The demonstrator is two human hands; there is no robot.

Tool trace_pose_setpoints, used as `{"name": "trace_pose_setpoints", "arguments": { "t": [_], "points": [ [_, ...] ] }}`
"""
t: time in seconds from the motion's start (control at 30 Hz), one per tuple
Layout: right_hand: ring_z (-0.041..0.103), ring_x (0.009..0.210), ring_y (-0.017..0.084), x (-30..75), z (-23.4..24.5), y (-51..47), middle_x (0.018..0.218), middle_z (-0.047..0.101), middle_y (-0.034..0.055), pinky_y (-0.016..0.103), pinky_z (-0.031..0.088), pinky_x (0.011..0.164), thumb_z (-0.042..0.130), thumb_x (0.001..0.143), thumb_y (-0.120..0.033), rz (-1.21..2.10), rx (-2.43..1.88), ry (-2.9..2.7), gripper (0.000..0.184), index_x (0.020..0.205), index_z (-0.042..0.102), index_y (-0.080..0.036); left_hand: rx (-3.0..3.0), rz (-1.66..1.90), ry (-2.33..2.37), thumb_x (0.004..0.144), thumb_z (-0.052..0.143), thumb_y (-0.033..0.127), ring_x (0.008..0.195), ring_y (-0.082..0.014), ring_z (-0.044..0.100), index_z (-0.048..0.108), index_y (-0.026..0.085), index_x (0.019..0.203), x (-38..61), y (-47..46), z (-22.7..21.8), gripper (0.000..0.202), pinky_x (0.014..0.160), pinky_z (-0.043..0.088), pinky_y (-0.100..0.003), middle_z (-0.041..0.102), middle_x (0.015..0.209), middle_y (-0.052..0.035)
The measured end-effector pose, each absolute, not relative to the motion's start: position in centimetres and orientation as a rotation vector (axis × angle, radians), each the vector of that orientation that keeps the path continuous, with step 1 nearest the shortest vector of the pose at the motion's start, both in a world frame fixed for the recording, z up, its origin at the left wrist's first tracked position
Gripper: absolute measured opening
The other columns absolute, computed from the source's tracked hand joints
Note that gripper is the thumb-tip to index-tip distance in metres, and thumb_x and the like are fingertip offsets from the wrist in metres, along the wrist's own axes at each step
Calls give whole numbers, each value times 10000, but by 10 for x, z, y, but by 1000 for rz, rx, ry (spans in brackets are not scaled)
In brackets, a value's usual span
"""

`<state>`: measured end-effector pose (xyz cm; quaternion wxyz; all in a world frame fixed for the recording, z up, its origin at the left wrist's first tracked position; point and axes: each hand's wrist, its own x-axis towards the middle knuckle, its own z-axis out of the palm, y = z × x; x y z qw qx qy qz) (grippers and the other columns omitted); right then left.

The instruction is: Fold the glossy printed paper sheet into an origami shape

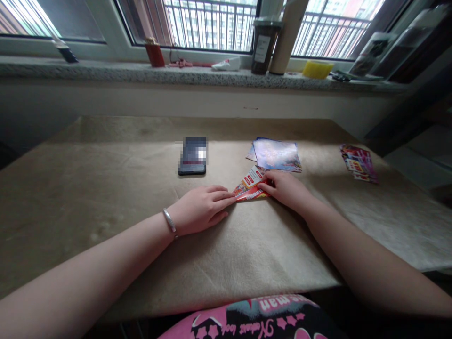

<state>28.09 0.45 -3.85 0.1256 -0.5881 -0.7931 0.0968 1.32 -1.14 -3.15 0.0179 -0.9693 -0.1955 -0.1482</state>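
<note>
Red folded flyer between both hands
Flat left hand touches it, curled right hand pins it; slack pressure could spring the fold.

Black smartphone with a pixelated screen, lying on a tan textured table cover. To its right, a blue illustrated rectangular card; farther right, a pink-and-red printed leaflet. Behind, on a speckled granite windowsill: a red cylindrical container, a dark jar with a white label, an upright beige cardboard tube and a yellow sponge.
</note>
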Motion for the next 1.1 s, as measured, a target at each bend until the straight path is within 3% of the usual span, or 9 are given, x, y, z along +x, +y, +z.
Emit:
{"name": "trace_pose_setpoints", "arguments": {
  "t": [0.4, 0.83, 1.1],
  "points": [
    [565, 701, 183, 275, -35, 3, 833, 677, 62, 275, 357, 591, 533, 855, -309, 265, -1755, -2304, 161, 760, 585, -190, -2952, -365, -646, 914, 490, 278, 1000, -236, 588, 578, 133, 1207, 17, -12, -32, 339, 853, 528, -380, 637, 1153, -102],
    [588, 760, 196, 275, -34, 3, 896, 681, 83, 283, 387, 650, 508, 876, -292, 246, -1735, -2367, 157, 799, 591, -183, -2983, -436, -577, 912, 485, 251, 996, -218, 595, 614, 127, 1153, 16, -8, -31, 300, 862, 527, -360, 659, 1137, -99],
    [535, 866, 260, 264, -29, -11, 917, 639, 117, 352, 367, 715, 516, 856, -273, -286, -1680, -2389, 130, 858, 605, -178, -2980, -419, -586, 909, 489, 261, 1003, -231, 589, 593, 126, 1194, 16, -9, -30, 332, 866, 525, -378, 654, 1149, -102]
  ]
}}
